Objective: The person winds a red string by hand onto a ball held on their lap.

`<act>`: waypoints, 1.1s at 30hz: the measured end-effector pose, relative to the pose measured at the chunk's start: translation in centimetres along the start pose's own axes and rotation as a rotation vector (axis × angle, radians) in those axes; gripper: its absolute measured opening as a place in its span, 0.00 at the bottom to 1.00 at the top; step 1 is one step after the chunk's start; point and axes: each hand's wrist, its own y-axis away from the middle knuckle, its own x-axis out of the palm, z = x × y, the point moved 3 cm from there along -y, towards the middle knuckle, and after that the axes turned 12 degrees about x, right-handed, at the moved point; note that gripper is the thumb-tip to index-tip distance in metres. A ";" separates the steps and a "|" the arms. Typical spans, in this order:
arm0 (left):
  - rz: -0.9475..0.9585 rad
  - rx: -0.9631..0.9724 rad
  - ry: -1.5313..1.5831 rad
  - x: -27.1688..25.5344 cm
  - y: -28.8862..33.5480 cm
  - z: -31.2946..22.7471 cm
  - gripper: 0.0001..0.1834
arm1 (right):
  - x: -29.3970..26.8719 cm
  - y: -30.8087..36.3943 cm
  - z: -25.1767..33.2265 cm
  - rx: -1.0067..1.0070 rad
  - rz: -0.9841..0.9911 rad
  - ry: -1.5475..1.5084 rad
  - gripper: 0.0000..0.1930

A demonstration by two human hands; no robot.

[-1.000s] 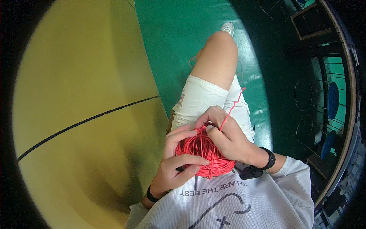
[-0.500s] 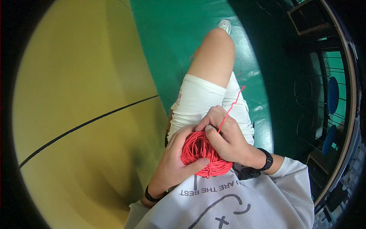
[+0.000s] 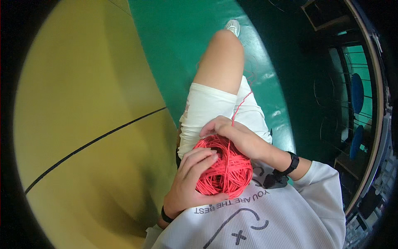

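Observation:
A hollow-centred ball of red cord (image 3: pixel 238 170) sits in front of my shirt. My left hand (image 3: pixel 186 178) is wrapped round its left side, its fingertips at the central hollow and its thumb along the near edge. Over the far right side curves my right hand (image 3: pixel 244 137), its fingers bent against the ball; its palm side is hidden. One strand of red cord (image 3: pixel 240 106) runs from the ball past my right hand, across my shorts and down toward the floor.
My bare leg and white shorts (image 3: pixel 211 99) extend ahead, with a white shoe (image 3: pixel 233 27) on the green floor (image 3: pixel 166 45). A yellow surface (image 3: pixel 83 83) with a black line lies left. Blue round stools (image 3: pixel 357 93) and thin metal frames stand at right.
The ball has turned, and a strand now crosses its front. My left fingers have moved over the hollow; my right hand has shifted from a pinch at the cord to the ball's far side.

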 end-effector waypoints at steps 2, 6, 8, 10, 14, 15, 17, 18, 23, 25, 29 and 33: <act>0.033 0.084 -0.066 0.3 0.2 -0.1 0.44 | -0.7 -0.8 -0.9 0.042 0.042 -0.088 0.25; 0.049 0.156 -0.142 0.8 0.4 0.2 0.41 | -1.1 -0.7 -1.7 0.083 0.056 -0.120 0.24; 0.045 0.152 -0.130 0.8 0.3 0.2 0.41 | -1.2 -1.1 -2.4 -0.042 -0.045 -0.007 0.24; 0.065 0.158 -0.122 0.8 0.1 -0.1 0.39 | -1.2 -0.8 -1.5 -0.055 -0.064 0.085 0.22; 0.096 0.172 -0.026 0.5 -0.4 0.7 0.34 | -1.1 0.5 1.0 -0.001 -0.177 0.262 0.16; 0.047 0.188 -0.043 0.6 -0.1 1.3 0.32 | -1.2 0.7 1.0 0.012 -0.242 0.307 0.15; 0.001 0.208 -0.062 0.8 -0.4 1.6 0.29 | -1.2 0.8 1.2 -0.061 -0.305 0.328 0.12; -0.059 0.163 -0.111 0.8 -0.9 1.7 0.29 | -1.3 0.7 1.2 -0.081 -0.369 0.324 0.13; -0.235 -0.171 0.114 1.2 -3.8 3.1 0.47 | -0.7 1.6 2.9 -0.239 -0.602 0.477 0.11; -0.277 -0.184 0.161 0.5 -4.3 2.7 0.52 | 0.5 2.5 3.6 -0.493 -0.701 0.627 0.08; 0.167 -0.234 -0.026 0.1 -4.8 1.4 0.48 | 1.3 3.3 3.8 -0.506 -0.641 0.723 0.10; 0.101 -0.208 0.013 0.4 -3.8 1.5 0.42 | 0.0 2.3 3.5 -0.125 -0.453 0.390 0.16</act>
